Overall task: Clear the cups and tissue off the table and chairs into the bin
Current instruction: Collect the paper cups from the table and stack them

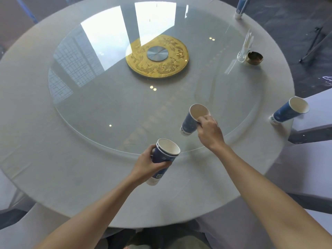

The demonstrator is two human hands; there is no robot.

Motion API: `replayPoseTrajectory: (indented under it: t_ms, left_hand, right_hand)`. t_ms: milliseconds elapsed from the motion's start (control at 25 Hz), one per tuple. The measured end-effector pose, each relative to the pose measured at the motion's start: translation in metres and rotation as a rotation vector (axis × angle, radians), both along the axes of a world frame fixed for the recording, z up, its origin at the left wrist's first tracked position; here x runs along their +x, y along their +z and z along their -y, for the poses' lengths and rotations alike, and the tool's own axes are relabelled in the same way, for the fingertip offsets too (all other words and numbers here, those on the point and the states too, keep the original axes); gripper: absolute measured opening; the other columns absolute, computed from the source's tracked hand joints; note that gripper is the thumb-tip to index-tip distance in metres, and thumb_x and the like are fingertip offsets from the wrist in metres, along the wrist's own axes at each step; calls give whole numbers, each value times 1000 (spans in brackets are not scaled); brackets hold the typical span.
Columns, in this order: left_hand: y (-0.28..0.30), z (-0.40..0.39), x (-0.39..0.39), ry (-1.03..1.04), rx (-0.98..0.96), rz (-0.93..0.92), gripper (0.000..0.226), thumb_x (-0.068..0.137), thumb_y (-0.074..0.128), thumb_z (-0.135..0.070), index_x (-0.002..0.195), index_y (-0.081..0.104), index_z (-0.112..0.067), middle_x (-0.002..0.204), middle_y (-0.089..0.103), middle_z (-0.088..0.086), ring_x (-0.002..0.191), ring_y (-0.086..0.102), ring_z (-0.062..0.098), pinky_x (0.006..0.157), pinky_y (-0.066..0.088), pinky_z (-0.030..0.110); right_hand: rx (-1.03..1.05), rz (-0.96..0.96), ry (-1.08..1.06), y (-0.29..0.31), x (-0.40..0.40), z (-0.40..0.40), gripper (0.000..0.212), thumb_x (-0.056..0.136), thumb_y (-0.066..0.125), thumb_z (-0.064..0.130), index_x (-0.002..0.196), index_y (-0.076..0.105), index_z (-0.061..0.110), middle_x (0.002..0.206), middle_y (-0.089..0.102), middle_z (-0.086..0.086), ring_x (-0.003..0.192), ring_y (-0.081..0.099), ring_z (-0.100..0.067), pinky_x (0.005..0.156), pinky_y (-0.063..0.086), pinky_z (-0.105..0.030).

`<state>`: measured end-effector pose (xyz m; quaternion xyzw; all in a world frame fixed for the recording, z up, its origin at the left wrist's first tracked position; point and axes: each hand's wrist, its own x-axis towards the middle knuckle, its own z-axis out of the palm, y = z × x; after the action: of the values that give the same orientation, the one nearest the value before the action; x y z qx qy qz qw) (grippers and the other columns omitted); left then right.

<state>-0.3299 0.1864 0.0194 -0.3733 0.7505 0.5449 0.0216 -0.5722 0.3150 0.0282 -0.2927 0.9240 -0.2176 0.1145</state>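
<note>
My left hand (147, 164) grips a stack of blue paper cups (164, 159), nested and tilted, above the near part of the round table (53, 159). My right hand (210, 131) pinches the rim of a single blue paper cup (190, 121) on the glass turntable (107, 108). Another blue cup (289, 112) stands at the table's right edge. A further blue cup (241, 8) stands at the far right edge, partly cut off by the frame. No tissue or bin is in view.
A gold disc (157, 56) sits at the turntable's centre. A clear stand (246, 47) and a small brass bowl (255, 58) are at the far right. White-covered chairs (309, 159) surround the table on the right and near left.
</note>
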Motion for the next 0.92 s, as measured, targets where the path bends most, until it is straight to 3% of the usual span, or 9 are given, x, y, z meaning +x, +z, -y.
replayPoseTrajectory:
  t_ms: [120,240,360,440,560,680,760,920]
  left_hand:
    - [-1,-12,3,-32,-25,-14,56,72,92,-36,119,62,-37,96,74,-15,84,71,-8,70,58,16]
    - [-8,-20,11,-79,-57,4,65,62,88,-54,119,61,-39,104,75,-8,91,74,5,80,63,38]
    - [-19,-38,24,-137,-74,-20,68,58,87,-57,118,59,-39,106,74,-6,92,74,9,82,63,44]
    - [-24,-53,31,-159,-79,-27,68,57,86,-57,117,58,-39,107,73,-5,92,74,11,82,63,44]
    - [-26,-86,37,-274,-48,-58,75,57,87,-53,124,57,-39,111,71,-5,96,73,11,82,61,37]
    - [-23,-120,37,-386,-2,-110,81,60,91,-46,132,55,-41,115,69,-6,103,70,13,83,56,29]
    - [-23,-139,35,-444,2,-136,83,62,93,-42,136,56,-38,119,68,-9,107,68,11,84,52,25]
    - [-23,-178,26,-478,71,-153,77,65,97,-24,131,60,-34,108,69,-18,93,67,-6,69,51,8]
  right_hand:
    - [-210,134,-141,23,19,-24,16,101,50,19,99,60,6,106,60,-10,97,58,-31,79,47,-37]
    - [-380,209,-244,49,51,-55,19,101,50,26,108,62,14,107,65,-4,97,62,-22,82,51,-36]
    - [-446,270,-312,67,93,-91,13,99,57,24,89,64,20,84,67,3,76,61,-14,69,46,-32]
    - [-423,296,-308,71,120,-113,11,96,62,23,87,67,20,82,71,6,75,64,-9,69,49,-30]
    - [-351,328,-275,66,160,-153,7,95,66,19,90,69,23,85,71,15,79,65,7,75,51,-19]
    - [-268,333,-292,58,186,-188,9,91,70,15,83,67,12,97,68,-4,88,66,-17,82,52,-34]
    - [-247,341,-286,58,194,-203,17,89,73,12,75,64,16,109,63,-7,92,62,-16,86,46,-29]
    - [-219,383,-268,52,199,-234,19,92,73,34,79,66,22,121,57,2,99,60,-7,89,44,-25]
